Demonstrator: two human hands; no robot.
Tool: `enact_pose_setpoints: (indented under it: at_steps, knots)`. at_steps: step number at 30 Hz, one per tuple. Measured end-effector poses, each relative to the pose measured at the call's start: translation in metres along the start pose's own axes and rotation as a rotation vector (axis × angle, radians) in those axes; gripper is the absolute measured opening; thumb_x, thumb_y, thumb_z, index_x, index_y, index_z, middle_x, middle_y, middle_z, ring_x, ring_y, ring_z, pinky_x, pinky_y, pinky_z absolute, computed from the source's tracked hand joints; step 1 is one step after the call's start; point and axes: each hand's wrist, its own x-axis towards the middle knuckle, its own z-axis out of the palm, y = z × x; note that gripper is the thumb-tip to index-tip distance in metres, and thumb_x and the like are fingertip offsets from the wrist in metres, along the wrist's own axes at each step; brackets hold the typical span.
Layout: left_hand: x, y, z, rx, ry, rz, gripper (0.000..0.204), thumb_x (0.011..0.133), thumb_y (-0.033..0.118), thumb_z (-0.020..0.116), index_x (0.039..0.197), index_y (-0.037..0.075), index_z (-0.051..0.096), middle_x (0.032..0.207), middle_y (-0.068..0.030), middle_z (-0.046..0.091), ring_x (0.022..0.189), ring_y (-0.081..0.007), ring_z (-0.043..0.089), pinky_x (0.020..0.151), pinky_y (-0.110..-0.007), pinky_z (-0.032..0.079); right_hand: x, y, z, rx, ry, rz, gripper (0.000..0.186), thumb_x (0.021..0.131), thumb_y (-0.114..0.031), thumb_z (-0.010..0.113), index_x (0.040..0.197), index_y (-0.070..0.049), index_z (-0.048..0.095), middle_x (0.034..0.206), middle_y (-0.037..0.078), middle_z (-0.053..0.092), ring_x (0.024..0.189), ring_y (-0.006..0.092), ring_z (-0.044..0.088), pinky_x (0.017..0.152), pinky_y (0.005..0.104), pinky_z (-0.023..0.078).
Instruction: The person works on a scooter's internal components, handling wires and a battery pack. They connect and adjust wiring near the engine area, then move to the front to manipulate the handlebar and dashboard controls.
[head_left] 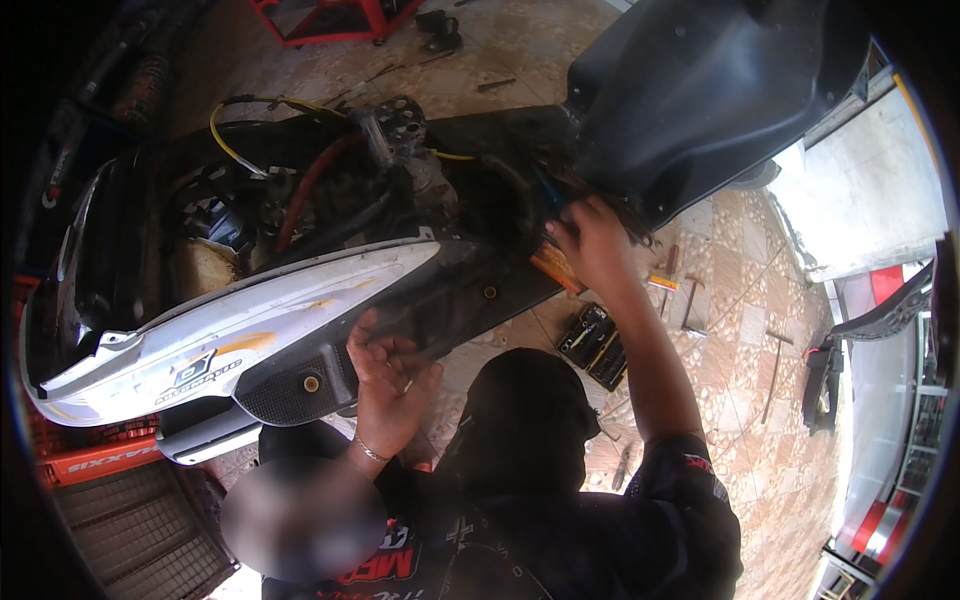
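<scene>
A partly stripped scooter lies across the view, its white side panel [270, 305] on the left and black footboard [470, 290] in the middle. My right hand [597, 245] is at the far side of the footboard, against a cluster of dark parts. Its fingers are closed, and what they grip is hidden. Just beyond the fingertips shows a thin blue piece [550, 188], and an orange strip [556, 266] is beside the hand. My left hand [388, 375] hovers near the panel and footboard edge, palm partly up, fingers loosely bent and apart, holding nothing.
A large black plastic cover [715, 95] rises at the far right. On the tiled floor are a socket set case [598, 345], a T-handle wrench [775, 375] and other tools. A red stand [335, 22] is at the back, a brown crate [125, 520] at lower left.
</scene>
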Motion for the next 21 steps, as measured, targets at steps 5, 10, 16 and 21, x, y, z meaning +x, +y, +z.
enact_pose_setpoints:
  at_steps: [5, 10, 16, 21]
  knots:
    - [0.0, -0.003, 0.002, 0.049, 0.008, 0.06, 0.094, 0.082, -0.016, 0.064, 0.152, 0.017, 0.011, 0.115, -0.0095, 0.045, 0.096, -0.0148, 0.058, 0.082, -0.029, 0.053, -0.001, 0.005, -0.006, 0.231, -0.063, -0.012, 0.014, 0.085, -0.013, 0.074, 0.092, -0.005, 0.066, 0.095, 0.015, 0.061, 0.083, 0.037, 0.063, 0.071, 0.0436, 0.05]
    - [0.0, -0.002, 0.001, 0.033, 0.011, 0.016, 0.095, 0.081, -0.015, 0.066, 0.151, 0.016, 0.01, 0.117, -0.0106, 0.044, 0.1, -0.0173, 0.059, 0.087, -0.032, 0.053, 0.002, 0.011, -0.001, 0.163, -0.079, 0.012, 0.015, 0.085, -0.014, 0.075, 0.092, -0.004, 0.065, 0.095, 0.016, 0.061, 0.084, 0.0373, 0.064, 0.071, 0.0435, 0.049]
    - [0.0, -0.002, 0.002, 0.061, 0.013, 0.053, 0.094, 0.082, -0.016, 0.064, 0.153, 0.017, 0.01, 0.114, -0.0095, 0.046, 0.094, -0.015, 0.059, 0.081, -0.028, 0.052, 0.002, 0.007, -0.001, 0.126, -0.06, 0.077, 0.016, 0.086, -0.015, 0.075, 0.092, -0.004, 0.065, 0.092, 0.016, 0.06, 0.083, 0.0357, 0.063, 0.072, 0.0425, 0.049]
    - [-0.001, -0.002, 0.002, 0.06, 0.006, 0.032, 0.095, 0.081, -0.016, 0.066, 0.152, 0.016, 0.01, 0.117, -0.0113, 0.044, 0.1, -0.0176, 0.06, 0.087, -0.032, 0.053, 0.001, 0.01, -0.011, 0.191, -0.113, -0.029, 0.014, 0.087, -0.013, 0.073, 0.094, -0.005, 0.064, 0.091, 0.015, 0.059, 0.086, 0.0335, 0.062, 0.074, 0.0408, 0.049]
